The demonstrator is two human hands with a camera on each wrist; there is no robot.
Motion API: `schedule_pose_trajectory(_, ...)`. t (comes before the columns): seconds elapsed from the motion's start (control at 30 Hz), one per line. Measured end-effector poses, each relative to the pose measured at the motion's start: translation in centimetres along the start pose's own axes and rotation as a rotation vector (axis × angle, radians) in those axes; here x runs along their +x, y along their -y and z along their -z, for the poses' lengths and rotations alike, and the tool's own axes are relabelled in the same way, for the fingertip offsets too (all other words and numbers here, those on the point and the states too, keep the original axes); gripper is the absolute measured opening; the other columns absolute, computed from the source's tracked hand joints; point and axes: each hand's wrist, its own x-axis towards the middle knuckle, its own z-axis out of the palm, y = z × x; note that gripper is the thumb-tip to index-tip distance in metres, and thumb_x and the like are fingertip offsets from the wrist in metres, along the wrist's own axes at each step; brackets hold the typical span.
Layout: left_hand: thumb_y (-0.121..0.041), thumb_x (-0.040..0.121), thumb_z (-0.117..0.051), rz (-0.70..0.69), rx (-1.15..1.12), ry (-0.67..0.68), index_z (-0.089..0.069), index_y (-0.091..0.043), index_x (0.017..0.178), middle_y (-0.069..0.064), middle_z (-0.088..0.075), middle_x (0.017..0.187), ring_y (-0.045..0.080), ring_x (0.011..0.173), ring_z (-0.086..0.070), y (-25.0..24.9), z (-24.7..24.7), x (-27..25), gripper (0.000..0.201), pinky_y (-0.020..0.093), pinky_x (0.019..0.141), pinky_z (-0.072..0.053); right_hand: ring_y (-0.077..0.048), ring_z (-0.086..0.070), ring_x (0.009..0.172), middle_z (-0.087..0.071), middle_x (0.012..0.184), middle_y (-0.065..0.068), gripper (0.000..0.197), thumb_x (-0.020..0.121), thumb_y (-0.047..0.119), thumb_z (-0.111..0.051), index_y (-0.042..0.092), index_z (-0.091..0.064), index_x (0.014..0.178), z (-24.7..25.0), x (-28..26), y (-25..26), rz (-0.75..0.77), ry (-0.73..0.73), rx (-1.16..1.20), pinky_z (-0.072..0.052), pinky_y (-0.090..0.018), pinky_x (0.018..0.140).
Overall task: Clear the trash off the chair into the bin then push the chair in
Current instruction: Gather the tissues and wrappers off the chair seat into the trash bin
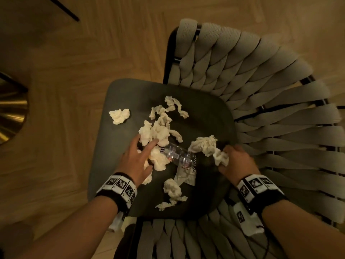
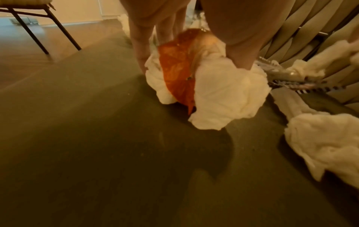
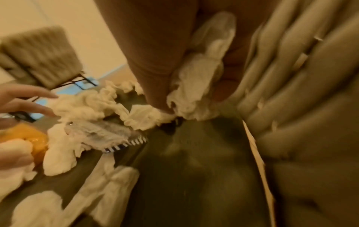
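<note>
Several crumpled white tissues (image 1: pixel 119 115) and a clear plastic wrapper (image 1: pixel 179 154) lie on the dark seat (image 1: pixel 205 118) of a chair with a woven grey back (image 1: pixel 261 81). My left hand (image 1: pixel 143 156) hovers over the middle pile. Its thumb holds a tissue wad (image 2: pixel 223 99) with an orange wrapper (image 2: pixel 176 69) against the palm, while the fingers (image 3: pixel 29 98) stretch towards more tissues. At the seat's right edge, my right hand (image 1: pixel 229 157) grips a tissue (image 3: pixel 198 79) whose loose end trails over the seat (image 1: pixel 203 144). No bin shows in any view.
Wooden herringbone floor (image 1: pixel 93 53) surrounds the chair. A brass-coloured round base (image 1: pixel 11 113) stands at the far left and a thin black leg (image 1: pixel 63 8) crosses the top left. Another chair (image 2: pixel 29 15) stands further off.
</note>
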Motion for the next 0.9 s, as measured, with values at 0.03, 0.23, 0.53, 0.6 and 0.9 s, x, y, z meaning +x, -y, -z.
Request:
schedule_pose_trajectory(0.03,-0.026,0.072,-0.074,0.023,-0.016,-0.002,-0.012,-0.047,0.133,0.006,-0.007,0.149,0.033,0.128,-0.036,0.2,-0.2,-0.4,0.089,0.051,0.098,-0.045,-0.034,-0.056,0.108,-0.044,0.13,-0.01,0.055,0.077,0.03,-0.07,0.019,-0.046,0.125,0.5,0.2,0.2,0.033,-0.017,-0.021,-0.051,-0.044,0.09)
schedule_pose_trajectory(0.23,-0.06,0.065,-0.067,0.013,0.209,0.037,-0.007,-0.041,0.136,0.01,-0.013,0.15,0.033,0.131,-0.026,0.6,-2.0,-0.5,0.096,0.053,0.101,-0.036,-0.041,-0.033,0.13,-0.017,0.149,-0.008,0.073,0.078,0.028,-0.071,0.039,-0.028,0.136,-1.1,5.3,3.9,0.231,0.108,-0.151,-0.045,-0.052,0.101)
schedule_pose_trajectory(0.53,-0.04,0.077,-0.063,-0.01,0.217,0.064,-0.03,-0.035,0.129,0.01,-0.03,0.13,0.03,0.114,-0.038,-0.9,-2.8,1.3,0.061,0.05,0.088,-0.046,-0.036,-0.056,0.099,-0.044,0.12,-0.013,0.037,0.078,0.025,-0.068,0.02,-0.056,0.113,-0.3,4.5,3.5,0.296,0.027,-0.083,-0.052,-0.04,0.084)
schedule_pose_trajectory(0.6,-0.038,0.077,-0.063,-0.007,0.163,0.065,-0.034,-0.031,0.128,0.011,-0.032,0.128,0.03,0.112,-0.04,-1.1,-2.6,1.4,0.059,0.046,0.085,-0.049,-0.031,-0.054,0.105,-0.041,0.125,-0.008,0.043,0.076,0.027,-0.072,0.025,-0.053,0.116,0.1,2.8,3.7,0.352,0.033,-0.096,-0.052,-0.042,0.089)
schedule_pose_trajectory(0.9,-0.029,0.077,-0.063,0.059,-0.05,0.083,-0.041,-0.027,0.128,0.011,-0.038,0.125,0.03,0.109,-0.044,-0.1,-2.2,0.2,0.055,0.04,0.089,-0.045,-0.044,-0.016,0.135,-0.013,0.151,-0.008,0.079,0.074,0.052,-0.069,0.029,-0.028,0.137,-6.0,3.2,9.9,0.358,0.19,-0.249,-0.045,-0.054,0.099)
